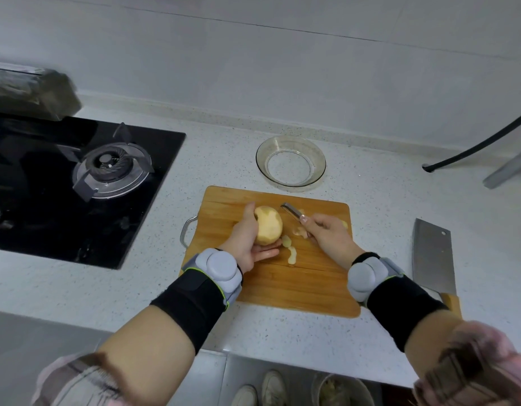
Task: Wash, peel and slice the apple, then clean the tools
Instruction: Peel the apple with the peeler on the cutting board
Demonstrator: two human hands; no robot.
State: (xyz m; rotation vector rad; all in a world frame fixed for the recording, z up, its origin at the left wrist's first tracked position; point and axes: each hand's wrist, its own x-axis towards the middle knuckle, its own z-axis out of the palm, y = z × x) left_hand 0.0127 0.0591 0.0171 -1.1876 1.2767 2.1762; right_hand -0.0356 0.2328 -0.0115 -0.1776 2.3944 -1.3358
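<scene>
Left hand (247,244) cups seemingly fully peeled apple (268,225); right hand (329,234) grips peeler (293,211)

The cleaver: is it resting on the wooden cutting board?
No. The cleaver lies on the speckled countertop, off the right edge of the wooden cutting board.

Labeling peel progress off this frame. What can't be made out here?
- Apple, head view: its far and under sides are hidden by the left hand, so leftover skin can't be ruled out.
- Peeler: handle buried in the right hand; blade detail too small.
- Cleaver: handle end covered by the right forearm.
- Hob: cut off at the left edge; the thing above it is blurred.
</scene>
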